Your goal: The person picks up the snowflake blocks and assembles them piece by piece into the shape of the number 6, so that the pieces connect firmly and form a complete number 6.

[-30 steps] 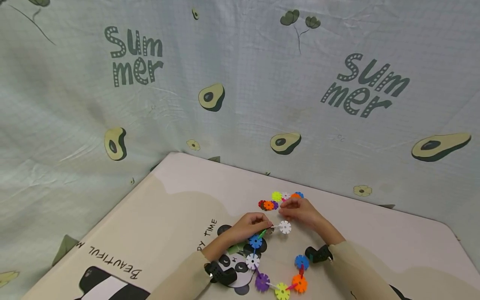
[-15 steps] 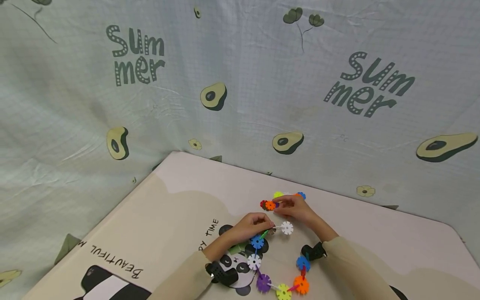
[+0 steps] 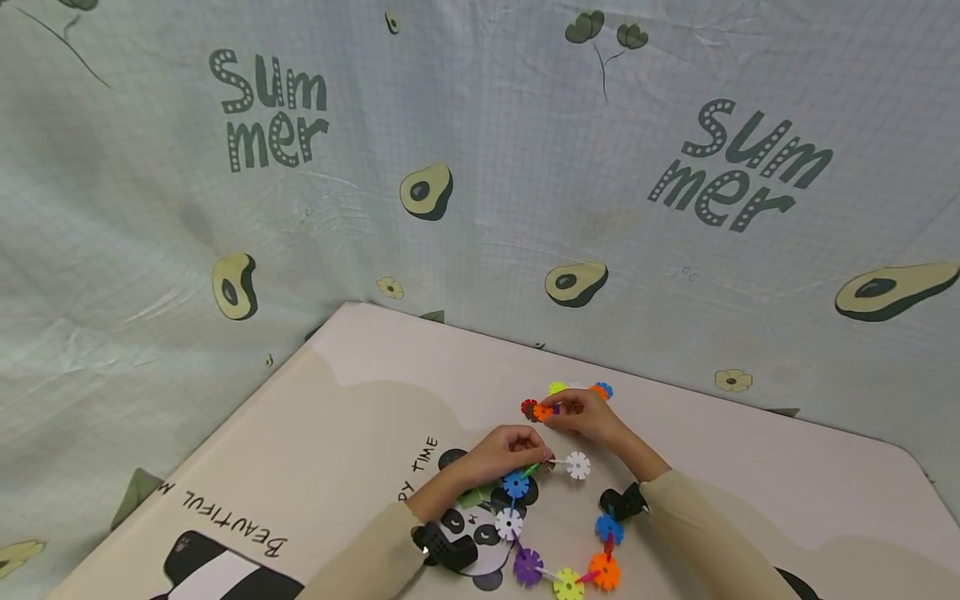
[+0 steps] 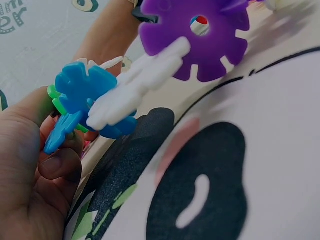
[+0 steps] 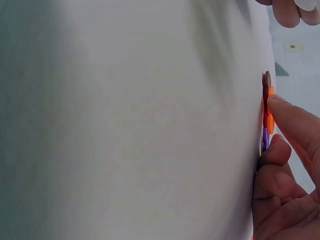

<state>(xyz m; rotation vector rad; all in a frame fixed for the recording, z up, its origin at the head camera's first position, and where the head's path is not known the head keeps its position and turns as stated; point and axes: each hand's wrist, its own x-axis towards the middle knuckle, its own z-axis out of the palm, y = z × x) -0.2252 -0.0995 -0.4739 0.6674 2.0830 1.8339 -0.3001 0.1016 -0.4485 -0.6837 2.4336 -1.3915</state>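
A chain of colourful notched plastic snowflake discs curves over the panda print, including a purple disc, a yellow-green disc and an orange disc. My left hand pinches this chain near its far end, by the green disc. Beyond those fingers a white disc sticks out to the right. Farther back, my right hand has thumb and finger at the edges of a loose orange disc, taking hold of it. Red, brown and purple discs lie flat against it.
Behind the right hand lie more loose discs, among them a yellow one and a blue one. A printed cloth hangs along the table's back and left edges. The chain's blue end disc lies near the right wrist camera.
My right hand has moved left to the small group of discs and its fingers have met the orange one. The white disc by my left hand has dipped slightly toward me.
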